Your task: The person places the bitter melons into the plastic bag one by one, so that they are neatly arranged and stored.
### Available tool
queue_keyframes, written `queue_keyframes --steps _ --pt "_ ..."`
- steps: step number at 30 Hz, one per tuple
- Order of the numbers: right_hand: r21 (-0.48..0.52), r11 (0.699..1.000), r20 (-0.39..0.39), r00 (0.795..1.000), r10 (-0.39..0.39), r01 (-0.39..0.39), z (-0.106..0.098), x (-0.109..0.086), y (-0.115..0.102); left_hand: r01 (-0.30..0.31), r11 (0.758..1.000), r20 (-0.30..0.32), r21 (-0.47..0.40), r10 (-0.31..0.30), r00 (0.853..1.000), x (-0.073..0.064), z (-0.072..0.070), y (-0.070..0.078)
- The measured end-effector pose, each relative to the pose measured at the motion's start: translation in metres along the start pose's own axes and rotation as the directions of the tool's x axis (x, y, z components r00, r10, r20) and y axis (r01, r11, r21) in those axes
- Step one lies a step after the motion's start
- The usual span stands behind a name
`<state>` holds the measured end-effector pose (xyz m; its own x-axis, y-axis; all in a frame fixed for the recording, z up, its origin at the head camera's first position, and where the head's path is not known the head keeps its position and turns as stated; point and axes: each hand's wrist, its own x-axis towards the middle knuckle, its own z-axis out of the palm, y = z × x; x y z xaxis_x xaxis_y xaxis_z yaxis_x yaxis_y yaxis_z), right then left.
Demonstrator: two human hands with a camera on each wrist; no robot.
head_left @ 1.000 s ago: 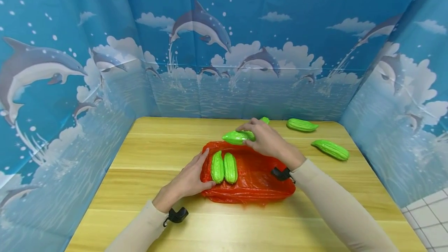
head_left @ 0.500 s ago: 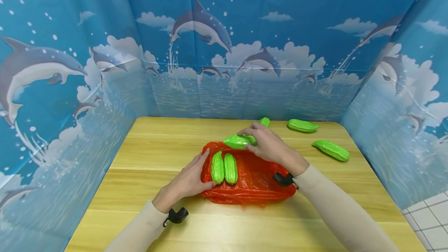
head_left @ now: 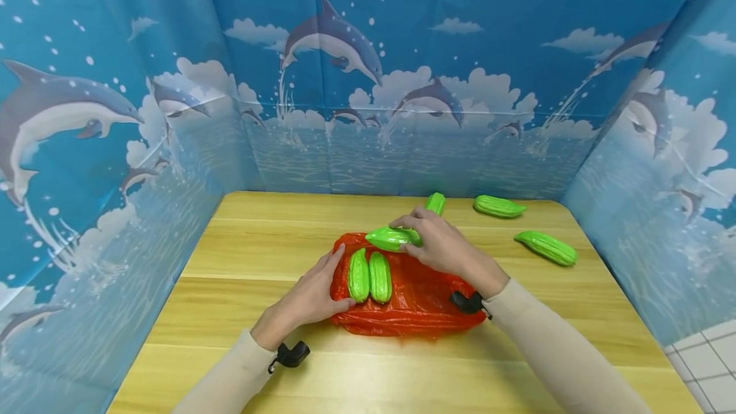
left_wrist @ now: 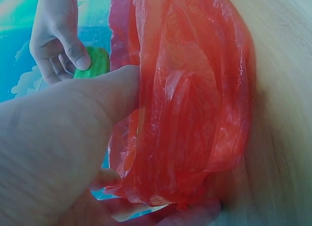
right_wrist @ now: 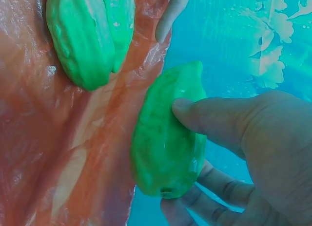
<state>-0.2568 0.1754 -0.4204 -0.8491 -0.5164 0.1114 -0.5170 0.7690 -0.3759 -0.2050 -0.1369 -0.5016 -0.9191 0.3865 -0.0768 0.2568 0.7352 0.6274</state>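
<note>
Over the far edge of a red plastic bag, my right hand pinches a green bitter melon between thumb and fingers. In the right wrist view, the thumb presses on the side of this melon with fingers behind it. My left hand holds the bag's left side. In the left wrist view, the thumb goes inside the bag while the other fingers lie outside it. Two more bitter melons, one at the left and one beside it, lie side by side inside the bag.
Behind my right hand lies a partly hidden bitter melon. Further right are a back bitter melon and a nearer one on the wooden table. A dolphin-print curtain encloses the back and sides.
My right hand has moved slightly lower and nearer the bag with its bitter melon, uncovering more of the melon behind. My left hand stays in place.
</note>
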Motion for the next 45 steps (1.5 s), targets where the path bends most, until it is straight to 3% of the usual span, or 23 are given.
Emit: queue_keyframes --steps 22,45 --pt "0.027 1.0 -0.009 1.0 0.005 -0.005 0.006 -0.021 0.006 0.001 1.0 0.0 0.007 -0.001 1.0 -0.002 0.0 0.003" --pt "0.125 0.989 0.0 0.997 0.075 -0.074 0.024 -0.035 0.016 -0.006 1.0 0.001 0.007 0.006 1.0 -0.001 -0.001 0.005"
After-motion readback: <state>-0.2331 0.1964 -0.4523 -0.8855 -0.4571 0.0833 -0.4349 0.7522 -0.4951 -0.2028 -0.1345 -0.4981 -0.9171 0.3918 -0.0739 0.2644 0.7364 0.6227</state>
